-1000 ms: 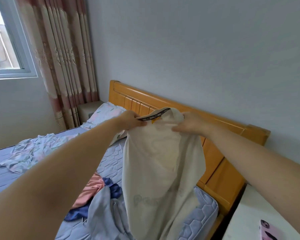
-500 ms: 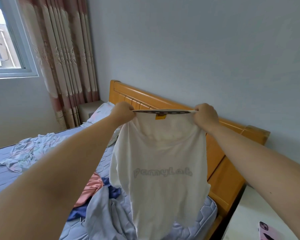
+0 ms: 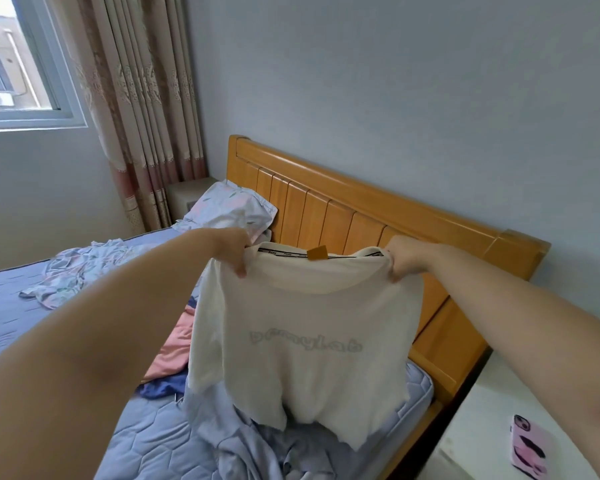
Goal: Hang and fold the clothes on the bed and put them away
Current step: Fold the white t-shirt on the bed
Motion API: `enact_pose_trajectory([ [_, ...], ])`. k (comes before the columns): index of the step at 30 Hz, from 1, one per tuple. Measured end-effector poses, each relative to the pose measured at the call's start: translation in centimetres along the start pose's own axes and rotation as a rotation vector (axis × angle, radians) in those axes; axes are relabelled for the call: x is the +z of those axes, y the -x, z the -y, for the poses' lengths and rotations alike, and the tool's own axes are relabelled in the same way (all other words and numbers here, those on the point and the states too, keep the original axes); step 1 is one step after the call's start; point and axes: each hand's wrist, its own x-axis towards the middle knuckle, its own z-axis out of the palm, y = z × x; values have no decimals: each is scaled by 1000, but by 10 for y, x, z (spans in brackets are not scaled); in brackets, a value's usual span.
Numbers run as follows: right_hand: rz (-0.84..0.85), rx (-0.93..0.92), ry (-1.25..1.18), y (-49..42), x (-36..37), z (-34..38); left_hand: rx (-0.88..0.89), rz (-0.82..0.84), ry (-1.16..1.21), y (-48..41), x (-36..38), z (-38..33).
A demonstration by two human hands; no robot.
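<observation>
Bed (image 3: 146,441); shirt (image 3: 302,323) in left hand (image 3: 231,249), right hand (image 3: 404,259)

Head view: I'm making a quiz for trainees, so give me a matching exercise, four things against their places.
Things:
1 T-shirt
2 phone
3 pillow
4 pink garment

Places:
A on the nightstand
B beside the headboard
C gripped by left hand and right hand
D crumpled on the mattress

Pairs: 1-C, 2-A, 3-B, 4-D.

Two hands (image 3: 231,249) (image 3: 404,259), one white T-shirt (image 3: 302,341), three heaped garments (image 3: 174,344) (image 3: 160,389) (image 3: 257,445), one floral cloth (image 3: 70,275), one pillow (image 3: 229,209), one bed (image 3: 14,306), one phone (image 3: 527,445).
</observation>
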Motion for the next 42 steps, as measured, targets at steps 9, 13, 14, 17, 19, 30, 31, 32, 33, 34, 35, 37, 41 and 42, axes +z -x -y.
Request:
enact_pose_trajectory([
  [9, -208, -27, -1036, 69, 29, 90, -187, -206, 1042, 90, 33, 53],
  [13, -74, -162, -1233, 120, 25, 145, -120, -19, 1445, 162, 25, 68],
  [14, -41, -186, -1258, 133, 24, 159, -104, 28, 1496, 180, 22, 73],
  [17, 41, -241, -1346, 171, 21, 193, -73, 70, 1516, 231, 14, 87],
  [19, 94, -270, -1356, 193, 20, 212, -44, 84, 1478, 266, 13, 89],
  [30, -11, -111, -895, 183, 44, 281, -311, -237, 1005, 310, 70, 152],
  [31, -115, -107, -786, 172, 56, 287, -359, -317, 860, 304, 84, 162],
  [32, -196, -113, -670, 161, 69, 293, -383, -371, 751, 298, 98, 170],
  [33, -237, -119, -571, 149, 84, 297, -398, -410, 671, 294, 111, 175],
  [34, -248, -120, -485, 134, 99, 299, -414, -430, 606, 286, 125, 181],
  [35, -247, -122, -410, 119, 115, 299, -436, -439, 532, 277, 138, 185],
  [37, -232, -120, -311, 91, 147, 299, -506, -441, 342, 255, 166, 193],
  [41, -168, -67, -108, 40, 212, 297, -673, -322, 227, 198, 221, 197],
  [42, -143, -63, -69, 27, 228, 296, -724, -285, 291, 181, 236, 197],
])
